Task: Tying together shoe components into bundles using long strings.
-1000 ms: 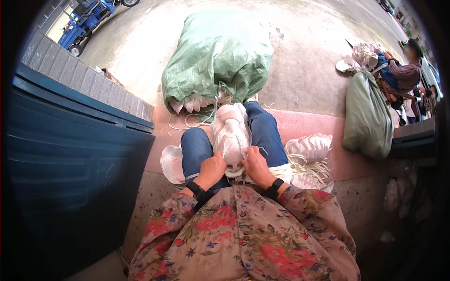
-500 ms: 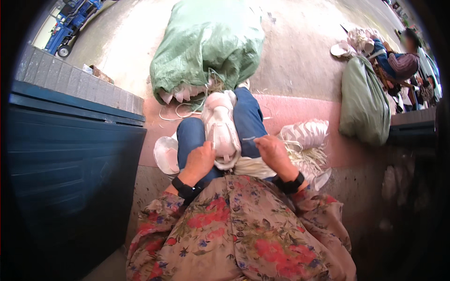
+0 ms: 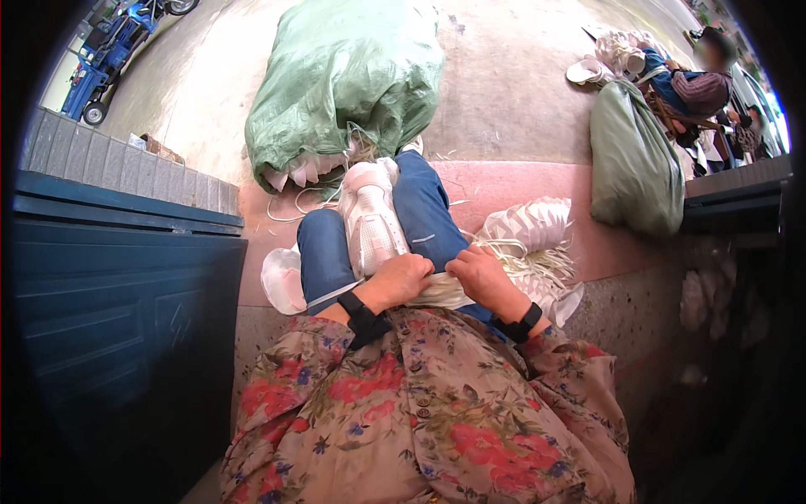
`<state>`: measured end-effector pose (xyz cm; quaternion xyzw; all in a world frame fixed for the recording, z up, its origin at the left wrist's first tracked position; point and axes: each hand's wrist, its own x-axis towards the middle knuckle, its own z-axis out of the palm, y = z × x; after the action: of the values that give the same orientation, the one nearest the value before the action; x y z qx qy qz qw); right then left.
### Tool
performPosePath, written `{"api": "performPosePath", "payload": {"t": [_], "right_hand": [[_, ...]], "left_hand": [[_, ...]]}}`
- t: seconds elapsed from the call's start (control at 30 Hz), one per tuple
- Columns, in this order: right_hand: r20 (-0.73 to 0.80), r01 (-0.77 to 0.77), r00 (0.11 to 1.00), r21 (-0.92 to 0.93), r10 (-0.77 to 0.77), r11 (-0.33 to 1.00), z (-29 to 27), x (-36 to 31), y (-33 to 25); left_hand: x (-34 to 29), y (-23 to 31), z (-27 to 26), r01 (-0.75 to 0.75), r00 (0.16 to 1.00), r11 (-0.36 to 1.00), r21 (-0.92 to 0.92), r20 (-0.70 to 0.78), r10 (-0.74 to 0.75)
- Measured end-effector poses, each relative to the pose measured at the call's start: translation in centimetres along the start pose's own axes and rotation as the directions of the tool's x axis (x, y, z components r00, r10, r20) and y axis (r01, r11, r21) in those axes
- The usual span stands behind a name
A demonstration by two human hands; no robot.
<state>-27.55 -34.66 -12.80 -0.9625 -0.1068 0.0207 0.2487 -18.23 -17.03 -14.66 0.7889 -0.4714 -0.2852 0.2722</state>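
Note:
A white mesh shoe [image 3: 369, 220] is held between my knees, its near end partly behind my left hand [image 3: 405, 279]. My left hand is closed in a pinch over my lap, and a thin white shoelace [image 3: 332, 296] trails out past its wrist to the left. Close beside it, my right hand [image 3: 485, 277] is closed too, with the lace running between both hands. Below them a bundle of white laces [image 3: 445, 294] lies across my lap. More loose laces [image 3: 541, 265] hang at my right thigh.
A large green sack [image 3: 344, 92] with pale shoe parts at its mouth lies ahead. Nested white shoe uppers [image 3: 531, 225] lie right; another shoe piece [image 3: 283, 280] is left. A blue door [image 3: 126, 319] stands left. A second green sack [image 3: 634, 160] and a seated person [image 3: 701, 88] are far right.
Both hands have come together over my lap; the left moved right and nearer, off the shoe's side. A lace now stretches left past my left wrist. The view has shifted slightly.

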Motion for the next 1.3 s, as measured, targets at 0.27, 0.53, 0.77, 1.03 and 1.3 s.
{"api": "performPosePath", "payload": {"t": [0.27,0.53,0.77,1.03,1.3], "right_hand": [[-0.210,0.078,0.978,0.283,-0.018,0.956,-0.5,1.1,-0.8],[-0.088,-0.133,0.932,0.819,0.351,0.558,-7.4,6.8,-1.9],[-0.077,-0.202,0.953,0.555,0.292,0.807,-4.6,7.1,-0.4],[0.237,-0.098,0.971,0.497,-0.026,0.862,-1.7,6.2,-5.9],[0.382,-0.197,0.923,0.554,-0.037,0.809,-1.5,5.8,-5.1]], "left_hand": [[0.2,0.4,-0.3,0.026,0.977,0.988,-0.155,-0.205,-0.058],[-1.1,3.7,-12.2,0.057,0.979,0.465,-0.884,-0.042,-0.200],[-5.6,-0.3,-13.0,0.120,0.954,0.222,-0.968,0.051,-0.295],[-5.0,-0.3,-5.2,0.493,0.846,0.090,-0.865,0.452,-0.284],[-4.2,-0.2,-5.3,0.269,0.909,0.161,-0.950,0.195,-0.367]]}}
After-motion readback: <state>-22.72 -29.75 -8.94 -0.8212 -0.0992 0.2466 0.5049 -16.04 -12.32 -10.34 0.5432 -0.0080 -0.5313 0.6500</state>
